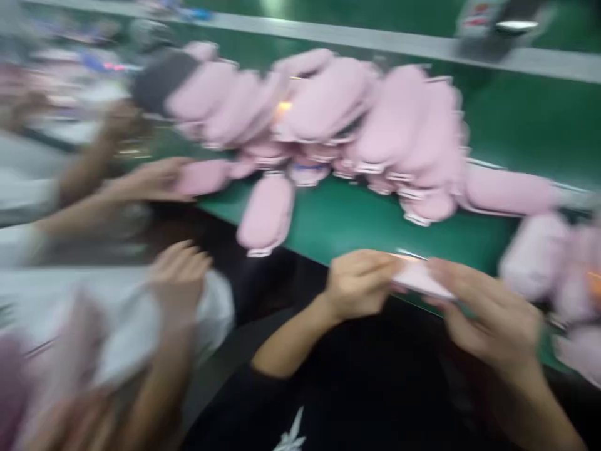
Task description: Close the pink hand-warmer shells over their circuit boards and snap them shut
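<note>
A pink piece was pinched by left hand and right hand at the green table edge, bare surface separating it from heaped pouches; red marks were blurred.

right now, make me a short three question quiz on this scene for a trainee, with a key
1. True or false: the wearer's left hand and right hand hold the same pink piece.

2. What colour is the worktop beneath the pile of pink items?
A) orange
B) green
C) yellow

3. Which of the wearer's hands is nearer the co-workers' hands?

Key: 1 true; 2 B; 3 the left hand.
</note>
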Available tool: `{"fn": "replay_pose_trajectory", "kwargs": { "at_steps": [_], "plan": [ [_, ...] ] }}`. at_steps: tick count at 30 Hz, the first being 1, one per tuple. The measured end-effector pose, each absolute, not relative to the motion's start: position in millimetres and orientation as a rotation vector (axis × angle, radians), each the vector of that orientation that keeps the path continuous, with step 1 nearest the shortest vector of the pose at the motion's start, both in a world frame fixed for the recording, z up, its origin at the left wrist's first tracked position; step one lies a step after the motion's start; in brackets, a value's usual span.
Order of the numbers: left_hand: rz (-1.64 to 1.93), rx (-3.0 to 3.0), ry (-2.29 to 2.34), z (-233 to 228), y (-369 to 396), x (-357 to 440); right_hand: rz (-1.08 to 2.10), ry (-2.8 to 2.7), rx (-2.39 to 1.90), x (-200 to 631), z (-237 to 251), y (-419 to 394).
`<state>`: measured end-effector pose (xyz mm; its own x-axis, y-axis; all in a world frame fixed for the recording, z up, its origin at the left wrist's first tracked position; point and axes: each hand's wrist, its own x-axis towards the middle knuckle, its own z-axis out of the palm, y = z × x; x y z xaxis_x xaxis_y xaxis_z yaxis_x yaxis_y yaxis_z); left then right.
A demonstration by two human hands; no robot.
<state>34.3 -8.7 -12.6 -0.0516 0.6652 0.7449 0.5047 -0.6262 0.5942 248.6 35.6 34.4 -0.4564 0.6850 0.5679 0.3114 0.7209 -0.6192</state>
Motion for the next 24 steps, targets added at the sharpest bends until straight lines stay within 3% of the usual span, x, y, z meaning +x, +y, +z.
{"fn": "replay_pose_trajectory", "kwargs": {
  "at_steps": [4,9,15,18,24],
  "plan": [
    [1.817,1.639,1.081,-26.3,1.4,39.8,0.623,-2.042,-0.688,257.5,61.2,36.2],
    [1.807,1.569,0.929,-22.5,-0.8,22.8,0.486,-2.246,-0.704,240.9,51.1,37.6],
    [1.826,1.970,1.204,-10.1,-6.9,8.4,0.300,-2.344,-0.739,208.7,39.9,34.6],
    [1.990,1.838,1.304,-23.0,-10.0,10.8,0.394,-2.508,-0.797,205.7,41.1,39.5],
    [1.768,1.812,1.501,-32.9,-27.5,-20.7,0.607,-2.400,-0.984,254.2,25.0,35.9]
  ]
}}
